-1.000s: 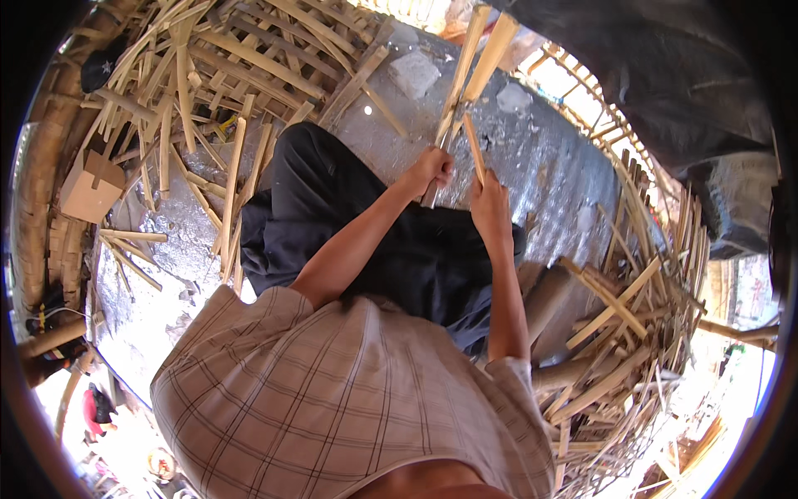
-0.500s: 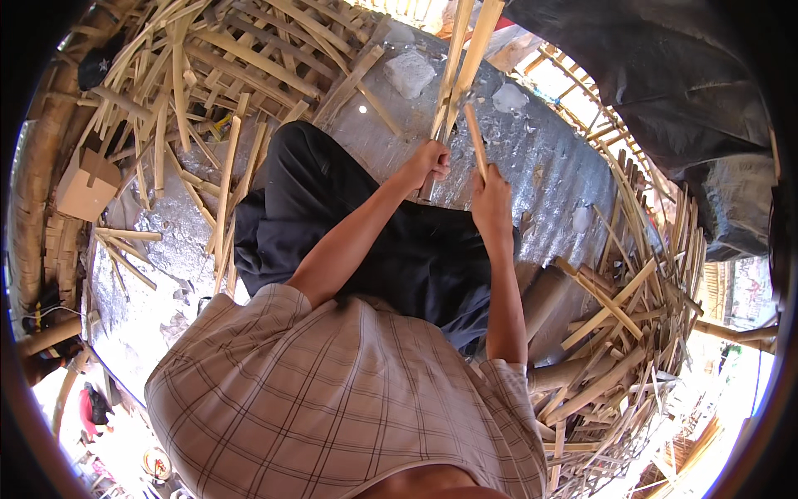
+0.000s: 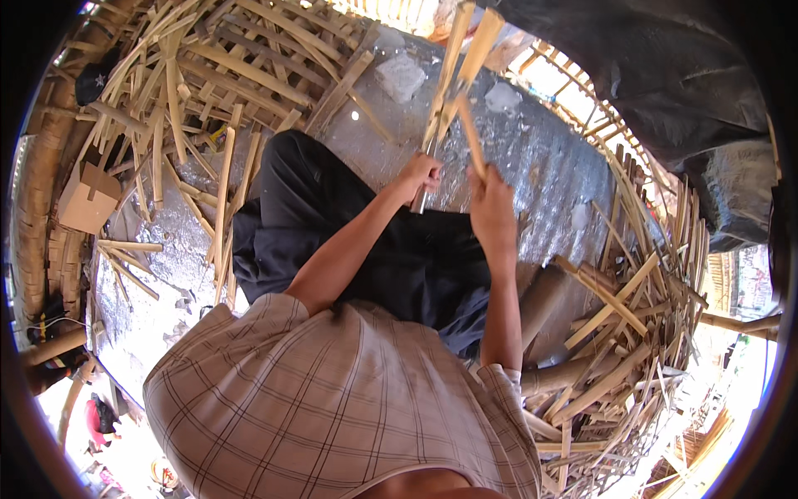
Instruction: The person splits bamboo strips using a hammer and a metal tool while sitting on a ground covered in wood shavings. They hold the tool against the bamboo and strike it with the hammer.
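Bamboo slats (image 3: 479,50), 2 of them and pale, stand in a narrow V in front of the person, lower ends coming down to the left hand (image 3: 424,172). Left fingers are clenched round a shiny strip (image 3: 419,200) whose end pokes out below the fist; can't tell if it's metal. Right hand (image 3: 495,206) has its fingers wrapped round a wooden stick (image 3: 470,137). Its far end is blurred next to the slats, so no idea if they touch or if there's a head on it.

What'd worry me: those bare knuckles sit pretty close under the stick's far end. If the stick glanced off a slat, the left hand could cop it. Loose grip on the strip and the slats could twist or spring apart too, plus split bamboo edges can be nasty on skin. The strip's end also sits right by the dark trousers (image 3: 332,195), so a slip toward the lap could snag cloth or worse.

Further out, there's a silvery sheet (image 3: 549,158) that looks slick, and a messy bamboo heap (image 3: 615,299) off to the right, where a swinging elbow might catch a loose end.
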A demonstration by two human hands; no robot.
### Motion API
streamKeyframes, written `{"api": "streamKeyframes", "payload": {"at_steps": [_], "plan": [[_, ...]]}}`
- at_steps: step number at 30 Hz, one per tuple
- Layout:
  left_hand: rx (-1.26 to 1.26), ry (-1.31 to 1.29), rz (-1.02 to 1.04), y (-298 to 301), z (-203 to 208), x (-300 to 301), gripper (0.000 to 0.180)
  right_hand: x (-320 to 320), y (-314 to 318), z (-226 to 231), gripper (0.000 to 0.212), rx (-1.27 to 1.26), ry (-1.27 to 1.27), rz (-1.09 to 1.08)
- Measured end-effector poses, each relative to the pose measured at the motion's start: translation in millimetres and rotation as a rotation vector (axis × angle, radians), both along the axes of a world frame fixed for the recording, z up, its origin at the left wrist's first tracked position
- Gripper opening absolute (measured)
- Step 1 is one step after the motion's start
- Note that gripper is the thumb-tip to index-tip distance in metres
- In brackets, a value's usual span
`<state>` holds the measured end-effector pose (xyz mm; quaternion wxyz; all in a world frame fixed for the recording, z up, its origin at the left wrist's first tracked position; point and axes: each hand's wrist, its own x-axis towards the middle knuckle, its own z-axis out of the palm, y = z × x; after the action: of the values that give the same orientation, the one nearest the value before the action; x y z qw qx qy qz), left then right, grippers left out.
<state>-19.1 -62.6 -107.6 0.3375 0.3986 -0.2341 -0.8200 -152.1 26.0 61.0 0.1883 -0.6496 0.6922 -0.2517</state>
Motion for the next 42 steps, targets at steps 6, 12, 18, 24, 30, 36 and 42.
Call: {"api": "streamKeyframes", "payload": {"at_steps": [6, 12, 18, 24, 30, 36, 42], "plan": [[0.069, 0.043, 0.006, -0.8, -6.6, -14.1, 0.027, 4.2, 11.0, -17.7, 0.022, -0.263, -0.107, -0.132], [0.051, -0.054, 0.057, -6.1, -8.6, 9.6, 0.028, -41.5, 22.6, -177.4, 0.030, 0.001, 0.190, 0.097], [0.039, 0.012, -0.001, -4.1, -18.0, 16.9, 0.027, -2.5, 15.2, -74.3, 0.032, -0.035, -0.166, -0.231], [-0.096, -0.244, -0.070, 25.4, -15.4, 0.7, 0.021, -22.2, 7.4, -214.9, 0.038, -0.078, -0.512, -0.351], [-0.317, -0.236, -0.159, 61.4, -56.6, -3.8, 0.007, -15.9, -0.4, -212.1, 0.019, 0.355, -1.043, -0.536], [-0.178, -0.105, -0.088, 64.9, -47.7, 1.0, 0.010, -30.8, 11.2, -209.5, 0.012, 0.243, -1.234, -0.592], [-0.072, 0.188, 0.017, 65.2, -70.1, 18.6, 0.020, -32.1, 8.5, -219.6, 0.020, 0.261, -1.285, -0.548]]}}
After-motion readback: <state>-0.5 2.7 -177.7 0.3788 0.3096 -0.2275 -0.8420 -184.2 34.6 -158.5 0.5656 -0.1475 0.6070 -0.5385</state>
